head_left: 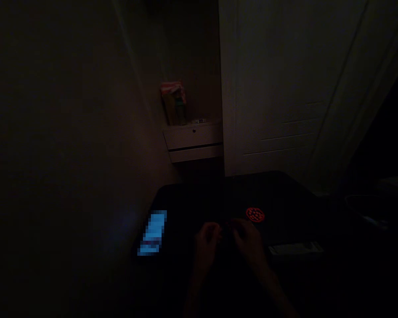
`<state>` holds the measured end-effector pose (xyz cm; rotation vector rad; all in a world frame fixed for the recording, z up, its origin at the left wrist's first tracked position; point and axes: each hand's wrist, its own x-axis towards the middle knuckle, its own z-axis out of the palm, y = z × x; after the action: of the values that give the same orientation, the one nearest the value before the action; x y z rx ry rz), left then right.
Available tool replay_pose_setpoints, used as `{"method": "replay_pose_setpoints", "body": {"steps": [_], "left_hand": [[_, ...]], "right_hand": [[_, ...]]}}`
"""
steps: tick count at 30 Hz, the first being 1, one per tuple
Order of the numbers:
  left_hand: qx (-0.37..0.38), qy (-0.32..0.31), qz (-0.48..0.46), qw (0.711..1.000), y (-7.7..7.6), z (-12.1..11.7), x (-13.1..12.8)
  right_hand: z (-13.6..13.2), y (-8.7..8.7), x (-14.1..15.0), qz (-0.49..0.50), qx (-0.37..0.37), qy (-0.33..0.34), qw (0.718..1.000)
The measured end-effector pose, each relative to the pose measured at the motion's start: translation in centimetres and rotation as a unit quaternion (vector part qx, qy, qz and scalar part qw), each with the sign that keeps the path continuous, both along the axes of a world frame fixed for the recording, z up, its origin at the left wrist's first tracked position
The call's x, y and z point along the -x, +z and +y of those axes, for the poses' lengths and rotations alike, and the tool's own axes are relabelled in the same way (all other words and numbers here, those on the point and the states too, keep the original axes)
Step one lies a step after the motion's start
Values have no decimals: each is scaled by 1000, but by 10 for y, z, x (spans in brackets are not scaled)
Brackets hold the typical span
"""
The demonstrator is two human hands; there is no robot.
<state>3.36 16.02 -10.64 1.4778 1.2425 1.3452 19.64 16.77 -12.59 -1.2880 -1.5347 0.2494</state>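
Observation:
In dim light, my left hand (207, 238) and my right hand (248, 236) face each other just above the dark table. The fingers of both are curled in a pinch. Whatever lies between them, if anything, is too dark to make out. Just beyond my right hand, a round disc with a glowing red-orange pattern (255, 214) rests on the tabletop.
A lit, blurred screen (153, 232) lies at the left edge of the dark table (199, 198). A flat pale box (296, 248) is right of my right hand. Behind stand a drawer unit (195, 137), a red-topped bag or box (173, 101) and a pale panelled door (275, 88).

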Motion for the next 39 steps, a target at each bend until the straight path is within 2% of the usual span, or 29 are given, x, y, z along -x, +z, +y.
{"method": "replay_pose_setpoints", "body": {"steps": [5,11,17,23,29,32,39], "left_hand": [[-1,-4,-5,1000,3,0,0],[-4,15,3,1000,10,-4,-1],[-10,8,-11,1000,5,-1,0],[-6,13,-11,1000,-1,1,2],[-14,58,-1,998,4,0,0],[-9,58,5,998,6,-1,-1],[-12,48,27,998,8,-3,-3]], "right_hand": [[-2,4,3,38,-11,-13,999],[-13,19,13,19,-22,95,995],[-15,18,21,7,-36,138,990],[-14,11,20,-10,-48,131,990],[-18,17,24,-90,-69,112,987],[-20,18,27,-130,-60,98,985],[-18,11,24,-116,-63,82,988]]}}
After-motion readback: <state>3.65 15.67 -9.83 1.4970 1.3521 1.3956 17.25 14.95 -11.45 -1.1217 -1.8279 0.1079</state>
